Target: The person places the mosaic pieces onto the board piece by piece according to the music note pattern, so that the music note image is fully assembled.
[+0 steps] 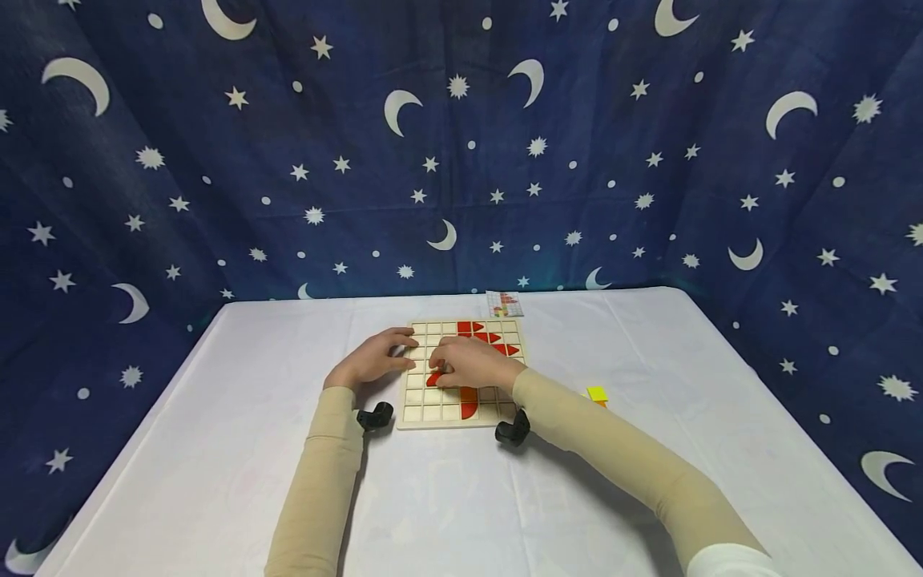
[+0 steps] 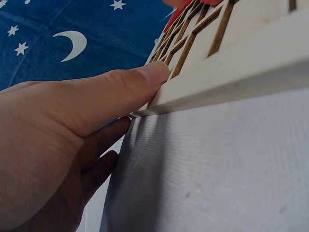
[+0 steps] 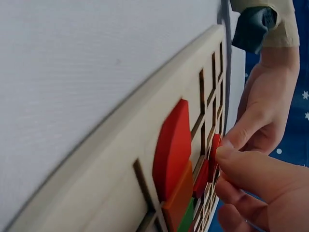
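Observation:
A wooden grid board (image 1: pixel 425 415) lies on the table. My left hand (image 1: pixel 375 357) rests at its left side, the thumb (image 2: pixel 157 72) touching the rim in the left wrist view. Over the middle of the board, my right hand (image 1: pixel 477 363) pinches a small red block (image 1: pixel 433 379) between thumb and fingers, low against the grid. Nearer me sit a red block with a curved edge (image 1: pixel 469 411) and an orange block (image 1: pixel 469 394). In the right wrist view a green block (image 3: pixel 186 218) shows beyond the orange one. Red triangle blocks (image 1: pixel 513 350) lie in the upper rows, partly hidden by my right hand.
A printed card (image 1: pixel 505 304) with a coloured grid pattern lies behind the board. To the right, a yellow block (image 1: pixel 597 393) sits beside my right sleeve, with other pieces partly hidden. A star-and-moon curtain (image 1: pixel 461 160) hangs behind the white-covered table (image 1: pixel 216 449).

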Tool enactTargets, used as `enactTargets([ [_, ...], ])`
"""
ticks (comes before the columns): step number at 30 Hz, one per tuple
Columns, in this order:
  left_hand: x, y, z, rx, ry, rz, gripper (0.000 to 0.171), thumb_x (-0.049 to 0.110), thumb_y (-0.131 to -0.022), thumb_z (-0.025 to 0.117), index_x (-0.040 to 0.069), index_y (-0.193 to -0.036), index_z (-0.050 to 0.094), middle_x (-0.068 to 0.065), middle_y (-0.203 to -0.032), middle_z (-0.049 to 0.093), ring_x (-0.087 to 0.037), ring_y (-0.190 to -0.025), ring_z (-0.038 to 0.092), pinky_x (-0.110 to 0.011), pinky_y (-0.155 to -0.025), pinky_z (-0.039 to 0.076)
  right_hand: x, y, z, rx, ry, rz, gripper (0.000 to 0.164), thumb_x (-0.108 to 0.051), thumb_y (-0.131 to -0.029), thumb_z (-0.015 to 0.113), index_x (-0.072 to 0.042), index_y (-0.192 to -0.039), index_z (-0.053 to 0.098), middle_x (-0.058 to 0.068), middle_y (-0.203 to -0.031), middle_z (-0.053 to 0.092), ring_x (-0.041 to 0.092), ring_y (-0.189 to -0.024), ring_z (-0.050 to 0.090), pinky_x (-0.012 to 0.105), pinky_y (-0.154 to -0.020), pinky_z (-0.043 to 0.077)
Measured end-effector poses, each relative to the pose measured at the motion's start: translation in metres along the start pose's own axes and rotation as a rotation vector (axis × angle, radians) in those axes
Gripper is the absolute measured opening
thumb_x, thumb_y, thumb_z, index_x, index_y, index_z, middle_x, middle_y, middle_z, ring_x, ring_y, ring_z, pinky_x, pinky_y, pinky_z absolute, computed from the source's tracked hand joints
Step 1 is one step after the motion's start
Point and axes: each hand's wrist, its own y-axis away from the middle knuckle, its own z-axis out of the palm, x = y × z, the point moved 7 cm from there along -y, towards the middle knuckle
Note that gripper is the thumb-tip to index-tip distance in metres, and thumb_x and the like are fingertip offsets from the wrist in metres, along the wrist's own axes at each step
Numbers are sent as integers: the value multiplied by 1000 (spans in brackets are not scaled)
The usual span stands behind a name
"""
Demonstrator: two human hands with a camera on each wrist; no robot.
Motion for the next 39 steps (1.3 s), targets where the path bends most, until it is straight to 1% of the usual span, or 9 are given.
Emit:
enactTargets([
  [7,2,1,-1,9,-2,10,43,21,-91,70,1,-129,62,-19,-149,42,-37,-140,34,-51,-115,28,2,-1,6,-54,-11,-11,23,-23,-92,70,-15,-114,72,-3,-102,62,10,-91,57,25,-86,50],
  [13,2,1,-1,6,1,7,43,20,-92,70,1,-129,61,-18,-149,41,-36,-140,34,-50,-115,28,-2,-2,6,-21,-5,-48,21,-25,-92,71,-15,-111,72,-3,-99,62,10,-89,58,25,-81,51],
  [17,2,1,-1,3,5,2,43,21,-92,69,1,-130,61,-18,-150,40,-36,-141,33,-51,-115,28,-4,-4,7,-14,2,-55,18,-24,-91,71,-16,-107,73,-4,-98,62,9,-89,59,24,-81,51],
  [24,1,1,0,5,0,9,43,21,-92,69,1,-129,61,-19,-149,41,-37,-140,34,-51,-114,29,-4,-7,9,-21,-5,-40,18,-24,-90,73,-16,-106,74,-4,-97,63,9,-88,59,25,-82,51],
  [30,0,2,1,0,7,3,43,22,-92,70,1,-129,62,-18,-149,41,-37,-140,34,-52,-114,29,-3,-6,10,-24,-14,-35,17,-23,-90,72,-16,-105,75,-4,-97,64,9,-88,59,24,-83,51],
  [33,0,2,1,0,6,0,43,22,-92,70,1,-129,62,-18,-150,41,-36,-140,34,-51,-114,29,-2,-5,10,-23,-26,-33,19,-24,-91,72,-16,-108,74,-4,-98,64,9,-88,59,25,-82,51],
  [35,0,2,1,2,4,0,43,22,-91,70,1,-129,62,-18,-149,41,-36,-140,34,-51,-114,29,1,-4,9,-16,-37,-21,22,-25,-91,71,-14,-111,73,-3,-99,64,9,-88,59,25,-82,51],
  [39,0,1,-1,11,-7,6,43,22,-92,70,1,-129,62,-18,-149,42,-37,-140,34,-50,-115,29,13,2,3,-12,-58,38,25,-26,-91,71,-12,-113,71,-3,-99,65,9,-89,60,26,-83,51],
])
